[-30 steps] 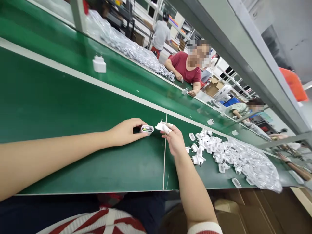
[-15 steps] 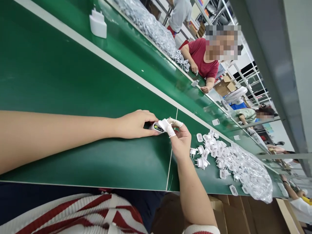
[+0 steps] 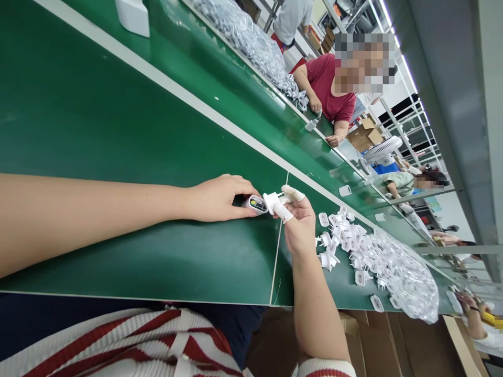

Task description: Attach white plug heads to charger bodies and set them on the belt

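By the curled right hand (image 3: 299, 217), a white pronged plastic cap (image 3: 270, 202) is being pinched; beside it, a white oval plastic casing (image 3: 247, 203) is being gripped by the outstretched left hand (image 3: 220, 199). Inside the casing, circuitry (image 3: 258, 204) is being exposed.

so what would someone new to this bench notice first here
Probably the two hands at mid-picture: the left hand grips an open white charger housing with parts showing inside, and the right hand, thumb and forefinger covered in white, holds a plug cap close by. Next, the heap of white plug caps by the clear plastic bag at right.
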The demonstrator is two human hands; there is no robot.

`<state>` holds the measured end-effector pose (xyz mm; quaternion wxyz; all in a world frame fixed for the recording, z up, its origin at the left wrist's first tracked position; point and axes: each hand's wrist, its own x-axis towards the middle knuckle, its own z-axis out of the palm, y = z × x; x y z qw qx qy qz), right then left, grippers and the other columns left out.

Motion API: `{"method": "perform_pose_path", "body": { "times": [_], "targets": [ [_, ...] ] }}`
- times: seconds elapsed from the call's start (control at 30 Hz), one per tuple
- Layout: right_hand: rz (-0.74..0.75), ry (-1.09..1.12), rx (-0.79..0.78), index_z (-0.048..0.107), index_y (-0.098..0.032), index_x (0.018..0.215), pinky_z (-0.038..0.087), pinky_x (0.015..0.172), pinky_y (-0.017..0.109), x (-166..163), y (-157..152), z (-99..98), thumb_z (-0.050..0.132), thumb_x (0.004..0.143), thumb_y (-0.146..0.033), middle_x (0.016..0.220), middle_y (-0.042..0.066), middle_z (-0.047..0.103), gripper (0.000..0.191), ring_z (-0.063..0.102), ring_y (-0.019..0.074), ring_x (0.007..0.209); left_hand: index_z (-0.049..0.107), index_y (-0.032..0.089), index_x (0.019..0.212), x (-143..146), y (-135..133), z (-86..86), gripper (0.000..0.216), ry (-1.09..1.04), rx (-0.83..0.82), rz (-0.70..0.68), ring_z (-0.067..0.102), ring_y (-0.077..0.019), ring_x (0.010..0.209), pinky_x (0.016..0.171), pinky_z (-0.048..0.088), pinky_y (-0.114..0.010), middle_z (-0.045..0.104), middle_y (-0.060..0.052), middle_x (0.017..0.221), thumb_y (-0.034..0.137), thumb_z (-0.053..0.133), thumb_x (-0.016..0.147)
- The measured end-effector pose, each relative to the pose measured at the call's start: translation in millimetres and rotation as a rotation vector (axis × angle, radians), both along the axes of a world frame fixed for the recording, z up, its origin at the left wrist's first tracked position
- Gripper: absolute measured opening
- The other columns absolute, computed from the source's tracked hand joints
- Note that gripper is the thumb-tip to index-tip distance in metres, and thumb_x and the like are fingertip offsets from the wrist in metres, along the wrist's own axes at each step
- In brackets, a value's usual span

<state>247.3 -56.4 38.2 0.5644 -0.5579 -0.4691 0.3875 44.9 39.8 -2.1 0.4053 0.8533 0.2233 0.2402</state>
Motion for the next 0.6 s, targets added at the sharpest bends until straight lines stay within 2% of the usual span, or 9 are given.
{"method": "perform_pose_path", "body": {
  "times": [0.1,0.17,0.23,0.3,0.37,0.43,0.5,0.6],
  "targets": [
    [-0.027,0.011,0.012,0.067,-0.025,0.093,0.062,0.06,0.027,-2.3,-0.8,0.4,0.093,0.063,-0.022,0.088,-0.006,0.068,0.04,0.064,0.01,0.064,0.077,0.029,0.116,0.1,0.6,-1.0,0.043,-0.006,0.003,0.005,0.065,-0.0251,0.106,0.1,0.039,-0.04,0.078,-0.002,0.112,0.062,0.061,0.092],
    [-0.029,-0.006,0.032,0.064,-0.024,0.088,0.061,0.057,0.026,-3.3,-2.3,1.4,0.092,0.064,-0.021,0.099,-0.004,0.071,0.037,0.065,0.0078,0.06,0.077,0.03,0.116,0.2,0.7,-1.0,0.043,-0.002,0.002,0.003,0.065,-0.0254,0.107,0.101,0.039,-0.04,0.078,-0.002,0.112,0.062,0.06,0.092],
    [-0.038,-0.037,0.061,0.067,-0.024,0.09,0.058,0.052,0.023,-3.4,-3.7,2.7,0.089,0.067,-0.021,0.11,-0.002,0.075,0.033,0.063,0.0058,0.056,0.077,0.03,0.117,0.2,0.3,-0.3,0.044,0.001,-0.001,0.0,0.065,-0.0257,0.107,0.101,0.039,-0.04,0.078,-0.002,0.112,0.062,0.06,0.092],
    [-0.063,-0.074,0.08,0.071,-0.024,0.095,0.055,0.049,0.022,-2.7,-4.3,3.9,0.087,0.071,-0.023,0.11,0.001,0.078,0.029,0.062,0.0056,0.053,0.077,0.03,0.116,0.1,-0.3,0.6,0.044,0.002,-0.004,-0.001,0.065,-0.0259,0.108,0.102,0.039,-0.04,0.078,-0.002,0.112,0.062,0.06,0.092],
    [-0.077,-0.093,0.078,0.074,-0.023,0.098,0.059,0.055,0.025,-1.8,-4.1,4.8,0.086,0.074,-0.028,0.105,0.002,0.08,0.027,0.066,0.0085,0.058,0.077,0.03,0.116,-0.2,-1.0,1.4,0.044,0.002,-0.004,-0.001,0.066,-0.0259,0.109,0.102,0.039,-0.04,0.078,-0.002,0.113,0.062,0.06,0.092],
    [-0.052,-0.09,0.068,0.076,-0.023,0.102,0.066,0.073,0.031,-1.2,-3.8,5.1,0.088,0.074,-0.032,0.104,0.004,0.081,0.032,0.074,0.0144,0.073,0.077,0.029,0.116,-0.3,-1.4,1.9,0.044,0.002,-0.003,0.001,0.066,-0.0261,0.109,0.103,0.039,-0.04,0.079,-0.002,0.113,0.062,0.059,0.092],
    [-0.009,-0.089,0.07,0.077,-0.024,0.105,0.068,0.088,0.038,-0.9,-4.0,4.5,0.09,0.073,-0.034,0.104,0.004,0.081,0.036,0.078,0.019,0.088,0.077,0.029,0.116,-0.3,-1.3,2.1,0.045,0.005,-0.002,0.006,0.066,-0.0264,0.109,0.103,0.039,-0.04,0.079,-0.002,0.113,0.062,0.06,0.091],
    [-0.004,-0.181,0.139,0.079,-0.026,0.103,0.068,0.089,0.039,-0.1,-5.7,1.2,0.088,0.078,-0.034,0.103,0.003,0.079,0.027,0.078,0.0204,0.094,0.077,0.029,0.116,0.1,-0.9,2.6,0.045,0.012,-0.005,0.006,0.066,-0.0266,0.11,0.103,0.039,-0.04,0.079,-0.002,0.113,0.062,0.06,0.091]
  ]
}}
